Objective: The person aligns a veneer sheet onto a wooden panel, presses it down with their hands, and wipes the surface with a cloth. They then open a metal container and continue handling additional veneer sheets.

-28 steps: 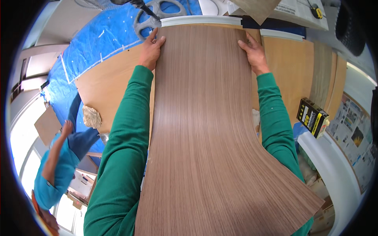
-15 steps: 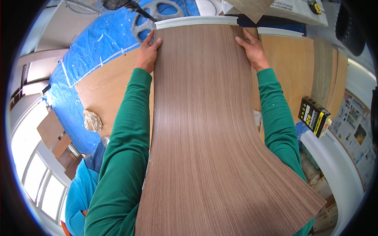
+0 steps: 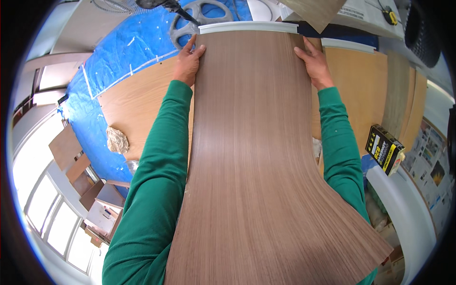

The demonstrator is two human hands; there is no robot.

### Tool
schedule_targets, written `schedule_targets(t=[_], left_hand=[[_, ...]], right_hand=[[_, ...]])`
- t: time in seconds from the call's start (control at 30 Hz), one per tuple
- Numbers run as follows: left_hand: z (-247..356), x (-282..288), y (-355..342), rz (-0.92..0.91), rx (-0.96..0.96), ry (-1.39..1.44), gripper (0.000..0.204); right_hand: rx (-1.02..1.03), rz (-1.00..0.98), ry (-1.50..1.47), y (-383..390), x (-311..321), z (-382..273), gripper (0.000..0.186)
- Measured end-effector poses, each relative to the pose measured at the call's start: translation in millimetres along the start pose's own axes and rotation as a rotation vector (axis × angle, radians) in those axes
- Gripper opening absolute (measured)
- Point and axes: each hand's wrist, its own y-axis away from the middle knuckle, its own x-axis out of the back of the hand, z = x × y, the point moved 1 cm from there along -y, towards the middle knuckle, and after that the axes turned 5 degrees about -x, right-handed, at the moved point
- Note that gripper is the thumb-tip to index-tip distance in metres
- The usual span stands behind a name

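A long, flexible sheet of brown wood-grain veneer [image 3: 256, 142] runs from the far middle down to the lower edge, its near right corner curving outward. My left hand [image 3: 189, 64] grips its far left edge, thumb on top and fingers mostly hidden below. On the opposite edge my right hand [image 3: 314, 64] holds it the same way. The sheet's far end meets a pale grey-white strip [image 3: 248, 28]. Beneath the sheet lies a light wooden board [image 3: 142, 102], showing on both sides.
Blue plastic sheeting [image 3: 128, 47] covers the area at far left, with a grey spoked wheel [image 3: 216, 10] beyond my left hand. Crumpled brown paper [image 3: 117, 140] lies left of my forearm. A black-and-yellow can [image 3: 384, 149] stands at right, and a yellow tape measure [image 3: 390, 16] at far right.
My hands and the veneer sheet appear slightly farther right in the picture, as do the surroundings. A person in blue at the lower left has gone out of view. Both grips stay the same.
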Motion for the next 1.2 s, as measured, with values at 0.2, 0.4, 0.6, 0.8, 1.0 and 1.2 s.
schedule_targets(t=[0.2, 0.4, 0.6, 0.8, 1.0, 1.2], left_hand=[[-1.5, 3.1, 0.2, 0.03, -0.006, -0.059, 0.072], [-5.6, 1.6, 4.2, 0.037, 0.013, -0.019, 0.072], [-1.4, -0.2, 6.5, 0.046, 0.022, -0.048, 0.071], [-2.4, -2.9, 12.0, 0.025, -0.027, 0.039, 0.069], [-5.3, -2.8, 12.8, 0.007, -0.03, 0.097, 0.068], [-4.8, -0.3, 13.7, 0.017, -0.021, 0.115, 0.067]], right_hand=[[-0.046, -0.026, -0.013, 3.8, -2.2, -5.9, 0.08], [0.0, -0.019, 0.009, 3.9, 0.2, 3.8, 0.08], [-0.01, -0.012, 0.033, 4.9, 0.3, 1.5, 0.08], [-0.026, -0.012, 0.009, 8.9, -1.4, -4.1, 0.081], [-0.017, -0.014, -0.021, 11.2, 3.7, -1.9, 0.081], [-0.013, -0.023, -0.058, 12.7, -0.2, -4.7, 0.083]])
